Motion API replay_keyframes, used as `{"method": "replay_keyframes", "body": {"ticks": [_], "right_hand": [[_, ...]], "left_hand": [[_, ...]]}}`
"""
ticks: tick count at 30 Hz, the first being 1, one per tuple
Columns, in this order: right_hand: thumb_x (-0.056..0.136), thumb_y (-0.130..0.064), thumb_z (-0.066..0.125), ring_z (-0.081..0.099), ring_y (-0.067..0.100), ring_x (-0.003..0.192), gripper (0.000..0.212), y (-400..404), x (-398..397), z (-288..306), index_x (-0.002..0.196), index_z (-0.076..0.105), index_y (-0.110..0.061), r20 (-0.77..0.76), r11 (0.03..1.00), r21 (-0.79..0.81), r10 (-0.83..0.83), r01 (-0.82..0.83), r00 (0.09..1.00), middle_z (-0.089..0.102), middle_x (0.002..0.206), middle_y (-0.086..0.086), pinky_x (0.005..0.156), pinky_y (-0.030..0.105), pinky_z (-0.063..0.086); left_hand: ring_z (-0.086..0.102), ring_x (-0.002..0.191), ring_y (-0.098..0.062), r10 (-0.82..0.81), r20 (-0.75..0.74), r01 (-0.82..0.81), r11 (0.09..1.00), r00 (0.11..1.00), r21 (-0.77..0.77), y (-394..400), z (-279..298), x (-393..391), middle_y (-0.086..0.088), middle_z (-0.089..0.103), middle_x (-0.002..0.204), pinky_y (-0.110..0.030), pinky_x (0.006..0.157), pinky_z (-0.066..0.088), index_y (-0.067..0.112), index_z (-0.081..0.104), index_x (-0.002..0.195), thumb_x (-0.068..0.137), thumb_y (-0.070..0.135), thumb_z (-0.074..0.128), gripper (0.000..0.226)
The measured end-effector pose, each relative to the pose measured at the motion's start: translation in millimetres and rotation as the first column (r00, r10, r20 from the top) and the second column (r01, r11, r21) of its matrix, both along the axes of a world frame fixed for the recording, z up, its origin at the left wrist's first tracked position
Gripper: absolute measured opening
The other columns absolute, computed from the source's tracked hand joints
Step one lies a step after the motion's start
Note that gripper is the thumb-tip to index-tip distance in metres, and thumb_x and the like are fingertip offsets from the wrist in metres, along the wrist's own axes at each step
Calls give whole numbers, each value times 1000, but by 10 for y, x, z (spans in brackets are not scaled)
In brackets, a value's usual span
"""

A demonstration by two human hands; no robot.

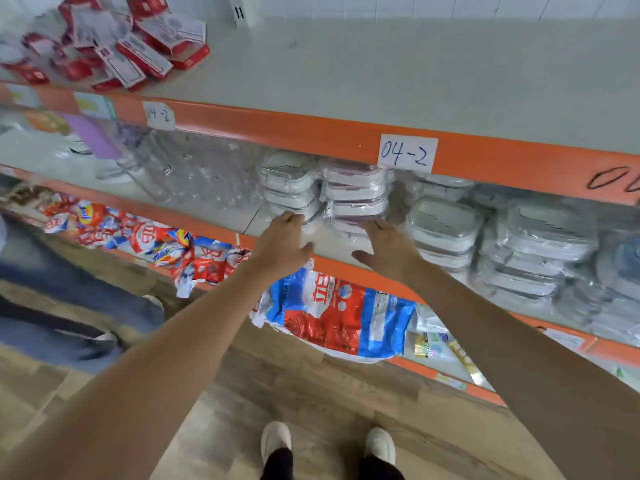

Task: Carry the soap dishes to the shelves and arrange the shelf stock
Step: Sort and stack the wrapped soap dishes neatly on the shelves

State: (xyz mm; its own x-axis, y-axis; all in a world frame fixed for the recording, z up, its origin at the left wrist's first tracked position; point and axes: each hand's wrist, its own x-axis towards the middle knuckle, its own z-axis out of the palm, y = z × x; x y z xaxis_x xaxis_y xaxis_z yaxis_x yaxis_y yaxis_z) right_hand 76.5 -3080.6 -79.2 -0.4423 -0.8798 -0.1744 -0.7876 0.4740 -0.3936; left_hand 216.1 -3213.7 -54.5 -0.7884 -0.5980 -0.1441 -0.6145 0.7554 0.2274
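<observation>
**Two hands at the stacked soap dishes on the middle shelf**

Plastic-wrapped white soap dishes stand in two stacks on the grey middle shelf (207, 209) with its orange front edge: a left stack (289, 187) and a right stack with dark red rims (355, 195), about four high each. The left hand (282, 242) reaches the foot of the left stack, fingers bent against the wrapping; whether it grips is unclear. The right hand (386, 247) lies flat, fingers straight, touching the lowest dish of the right stack. Further right sit more wrapped grey-white dishes (446, 230), blurred.

The top shelf carries a heap of red-and-white cartons (104, 39); two paper labels (407, 154) read "04-2". The bottom shelf holds red-and-blue detergent bags (332, 317). The floor is wood-patterned (311, 393), with two light shoes (275, 439) showing.
</observation>
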Motion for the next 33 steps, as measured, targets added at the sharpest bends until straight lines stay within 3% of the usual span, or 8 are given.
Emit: {"method": "replay_keyframes", "body": {"ticks": [3, 7, 14, 19, 25, 28, 33], "right_hand": [[94, -34, 55, 32, 23, 134, 61, -319, 120, -39, 146, 30, -14, 1, 1000, -21, 12, -12, 1000, 36, 144, 6, 102, 31, 33], [94, -30, 55, 30, 25, 135, 63, -797, 237, -143, 147, 28, -8, -33, 998, -59, 9, -11, 999, 33, 147, 10, 108, 33, 29], [92, -27, 58, 28, 25, 137, 62, -1415, 282, -234, 144, 32, -6, -143, 990, -124, -80, 63, 986, 32, 148, 11, 111, 35, 29], [93, -26, 59, 28, 27, 136, 66, -1805, 288, -411, 146, 26, -4, -147, 975, -182, -156, 128, 977, 32, 146, 13, 111, 31, 25], [91, -24, 60, 33, 25, 132, 66, -1789, 225, -608, 145, 27, -4, -168, 948, -275, -213, 162, 963, 35, 142, 11, 108, 29, 27], [93, -26, 59, 28, 24, 136, 70, -1765, 234, -591, 148, 22, -4, -168, 961, -221, -207, 168, 964, 29, 148, 10, 110, 29, 26], [93, -27, 57, 23, 25, 140, 74, -1789, 303, -511, 149, 16, -2, -120, 970, -128, -223, 207, 968, 22, 153, 11, 112, 29, 23]], "left_hand": [[45, 125, -29, -9, -16, 8, 1000, 1000, -8, -365, -86, 2, -15, 48, 136, -37, 102, 39, 2, 42, 139, 92, 29, 58, 56], [40, 131, -29, -28, -72, 26, 1000, 997, -17, -891, -310, -25, -15, 43, 141, -34, 105, 34, 1, 40, 139, 92, 30, 60, 59], [30, 139, -24, -193, -197, 186, 981, 961, -56, -1618, -517, -148, -10, 31, 151, -33, 112, 28, 2, 28, 147, 92, 31, 62, 71], [18, 145, -21, -237, -244, 224, 971, 940, -79, -2049, -661, -355, -5, 13, 160, -33, 116, 20, 6, 14, 152, 83, 44, 70, 96], [-9, 148, -17, -336, -78, 325, 936, 938, -135, -2304, -716, -646, 0, -16, 160, -32, 119, -1, 13, -10, 153, 70, 65, 69, 126], [-4, 148, -19, -379, 24, 379, 919, 925, -110, -2292, -669, -716, -2, -10, 161, -34, 119, 0, 13, -8, 153, 75, 57, 71, 119], [14, 147, -21, -457, -73, 440, 881, 886, -176, -2285, -558, -633, -4, 12, 161, -32, 119, 11, 9, 13, 153, 90, 32, 63, 84]]}}
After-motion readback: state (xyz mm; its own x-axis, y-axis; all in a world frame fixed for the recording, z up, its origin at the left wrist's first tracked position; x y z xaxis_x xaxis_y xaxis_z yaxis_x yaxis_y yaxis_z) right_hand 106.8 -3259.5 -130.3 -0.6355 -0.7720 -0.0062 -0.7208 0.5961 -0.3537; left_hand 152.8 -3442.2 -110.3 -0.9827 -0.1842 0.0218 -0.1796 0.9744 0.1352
